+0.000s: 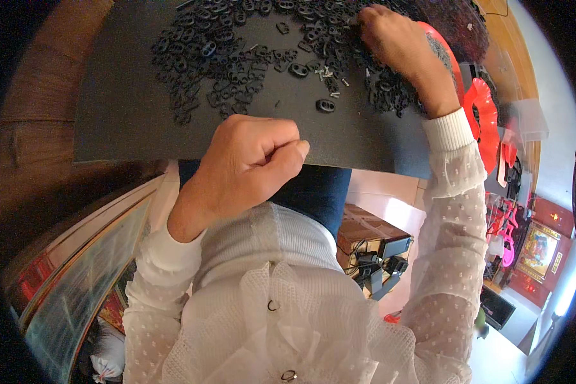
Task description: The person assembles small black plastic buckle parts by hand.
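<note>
My left hand (pixel 256 153) is closed in a fist above the near edge of the dark table (pixel 125 128); whatever it may hold is hidden. Farther off to the right, my right hand (pixel 397 48) bends its curled fingers down at a heap of small black plastic pieces (pixel 385 91). Its fingertips seem pinched, but what lies between them cannot be made out. Between the hands lie a black oval two-hole piece (pixel 326 105) and several small silver metal bits (pixel 324 73), which look like springs or pins. Another oval piece (pixel 298 70) lies just beyond.
A wide spread of black pieces (pixel 230 80) covers the table's far left and middle. Right of my right wrist, a red container (pixel 454 61) holds a grey heap of tiny parts (pixel 438 48). A red wavy-edged object (pixel 482 121) hangs beside the table. Below right stands a brown box (pixel 365 225).
</note>
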{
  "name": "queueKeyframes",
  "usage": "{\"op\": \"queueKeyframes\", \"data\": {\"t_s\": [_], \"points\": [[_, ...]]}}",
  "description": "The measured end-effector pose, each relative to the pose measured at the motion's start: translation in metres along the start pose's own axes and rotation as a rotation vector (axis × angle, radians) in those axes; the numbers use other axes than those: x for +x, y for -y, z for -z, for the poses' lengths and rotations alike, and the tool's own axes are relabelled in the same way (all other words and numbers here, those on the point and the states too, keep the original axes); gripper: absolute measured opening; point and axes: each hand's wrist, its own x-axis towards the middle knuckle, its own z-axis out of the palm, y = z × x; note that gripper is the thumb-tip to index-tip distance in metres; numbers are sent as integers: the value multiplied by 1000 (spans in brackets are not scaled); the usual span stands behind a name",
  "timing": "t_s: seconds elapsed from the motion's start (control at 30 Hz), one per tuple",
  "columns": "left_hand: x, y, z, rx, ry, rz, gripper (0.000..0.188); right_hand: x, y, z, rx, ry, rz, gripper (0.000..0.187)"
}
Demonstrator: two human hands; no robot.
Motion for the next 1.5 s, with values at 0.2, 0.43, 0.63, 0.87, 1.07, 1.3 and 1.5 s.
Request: {"op": "queueKeyframes", "data": {"t_s": [0.2,0.43,0.63,0.87,1.07,1.3,1.5], "points": [[-5,3,-1,-154,-53,79,25,-42,52,46,441,-246,68,14],[-6,8,-5,-241,-193,70,18,-67,139,43,579,-375,124,23],[-5,7,-8,-341,-280,25,16,-74,145,34,706,-468,164,35],[-5,6,-5,-330,-316,66,16,-74,153,32,791,-449,139,40],[-4,8,-8,-385,-356,83,12,-74,151,33,787,-451,170,31],[-3,9,-7,-393,-367,95,13,-69,144,40,1128,-269,-13,13],[-7,13,-1,-168,-227,30,10,-58,143,47,1057,-183,9,14]]}}
